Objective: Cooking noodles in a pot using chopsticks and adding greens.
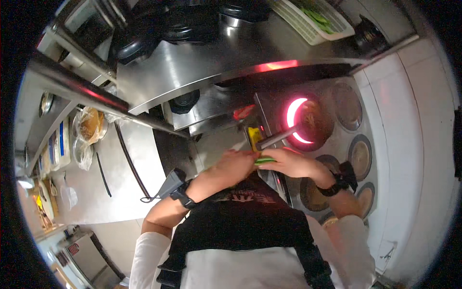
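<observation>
My left hand and my right hand meet in front of my black apron. Between their fingers is a small green item, perhaps a leafy vegetable; most of it is covered by the fingers. Just beyond my hands, a dark pan sits off-centre on a glowing red heating ring. Its straight handle points back toward my hands. Food lies in the pan, too dim to name. A yellow object is beside the handle.
Several round dishes stand right of the pan, some under my right forearm. A steel shelf overhangs the cooker, bearing dark bowls and a basket of green vegetables. At left, a steel counter holds a plastic-covered bowl.
</observation>
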`<state>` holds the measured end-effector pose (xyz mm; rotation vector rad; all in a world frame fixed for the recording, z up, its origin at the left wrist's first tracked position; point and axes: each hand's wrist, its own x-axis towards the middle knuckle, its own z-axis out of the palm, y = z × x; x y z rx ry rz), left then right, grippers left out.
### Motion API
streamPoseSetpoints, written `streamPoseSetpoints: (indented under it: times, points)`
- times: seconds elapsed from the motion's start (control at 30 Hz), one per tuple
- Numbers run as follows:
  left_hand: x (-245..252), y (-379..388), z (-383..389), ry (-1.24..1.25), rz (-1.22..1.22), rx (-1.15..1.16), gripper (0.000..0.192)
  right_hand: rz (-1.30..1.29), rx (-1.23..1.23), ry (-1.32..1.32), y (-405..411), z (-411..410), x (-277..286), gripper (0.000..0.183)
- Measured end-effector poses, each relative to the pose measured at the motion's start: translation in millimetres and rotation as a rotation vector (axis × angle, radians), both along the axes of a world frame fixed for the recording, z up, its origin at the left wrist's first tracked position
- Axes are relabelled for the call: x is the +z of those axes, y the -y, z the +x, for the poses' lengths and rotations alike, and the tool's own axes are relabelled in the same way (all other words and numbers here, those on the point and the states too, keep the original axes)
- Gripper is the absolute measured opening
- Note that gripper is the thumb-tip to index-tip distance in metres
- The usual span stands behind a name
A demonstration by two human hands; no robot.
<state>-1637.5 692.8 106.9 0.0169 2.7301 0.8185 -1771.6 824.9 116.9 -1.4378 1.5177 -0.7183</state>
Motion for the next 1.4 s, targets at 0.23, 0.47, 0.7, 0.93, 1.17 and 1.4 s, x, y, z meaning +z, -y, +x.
streamPoseSetpoints:
  times: [0.23, 0.47, 0.7, 0.93, 1.17, 1.4]
  points:
    - [-4.4, 11.3, 3.2, 0.128, 1.155, 0.135, 0.031, -0.098, -0.257, 1.086, -23.4, -7.8, -12.9, 0.030]
    - [-2.4, -11.8, -58.9, 0.012, 1.694, 0.451, 0.043, -0.449, -0.681, 0.581, 4.8, -7.0, -29.8, 0.028]
    - [-21.3, -33.7, -81.3, -0.221, 1.189, 0.392, 0.059, -0.454, -0.928, 0.890, 0.8, -43.4, -37.3, 0.022]
    - [-34.4, -39.2, -73.9, 0.233, 0.937, 0.309, 0.039, -0.498, -0.836, 1.313, -15.4, -42.7, -43.8, 0.018]
    - [-20.7, -53.0, -90.5, 0.525, 0.661, -0.219, 0.035, -0.238, -0.691, 1.478, -60.5, -45.4, -72.7, 0.015]
    - [-43.1, -77.2, -92.7, 0.433, 1.352, -0.340, 0.033, 0.374, -0.354, 1.009, -114.1, -83.0, -37.5, 0.016]
